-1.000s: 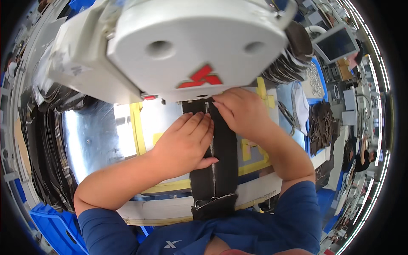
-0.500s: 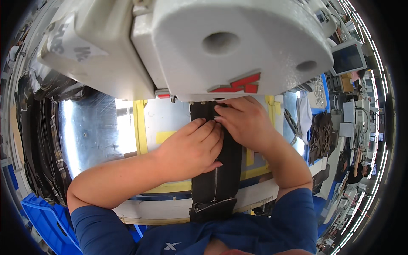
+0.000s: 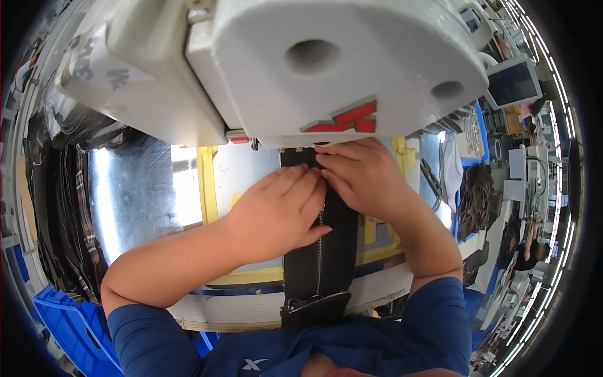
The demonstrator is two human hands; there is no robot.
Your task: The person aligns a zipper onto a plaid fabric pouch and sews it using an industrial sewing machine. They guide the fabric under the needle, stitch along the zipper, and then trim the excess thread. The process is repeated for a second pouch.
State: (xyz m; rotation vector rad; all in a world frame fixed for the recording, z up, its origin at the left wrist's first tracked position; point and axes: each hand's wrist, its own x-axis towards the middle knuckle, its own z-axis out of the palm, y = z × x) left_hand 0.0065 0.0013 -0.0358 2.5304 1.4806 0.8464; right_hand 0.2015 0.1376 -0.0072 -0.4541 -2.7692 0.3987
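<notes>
A long black fabric piece with a metal zipper (image 3: 320,264) runs from beneath the white sewing machine head (image 3: 352,69) down toward my body. My left hand (image 3: 276,207) lies over its left side, fingers curled and pressed together on the cloth, thumb along the zipper. Just right of it, my right hand (image 3: 364,174) pinches the fabric close under the machine head. The two hands' fingertips nearly meet along the zipper line. The needle area is hidden by the machine head and my fingers. At the near end the fabric folds over the table edge.
Yellow tape (image 3: 206,182) marks the work plate around the fabric. Dark garments (image 3: 59,213) are stacked at the left, above a blue crate (image 3: 75,327). At the right are a heap of dark cloth pieces (image 3: 477,198) and a blue tray (image 3: 480,135) of metal parts.
Both hands have shifted slightly away from my body, toward the machine head. More of the zipper shows below my left hand. The machine head appears slightly lower-left in view.
</notes>
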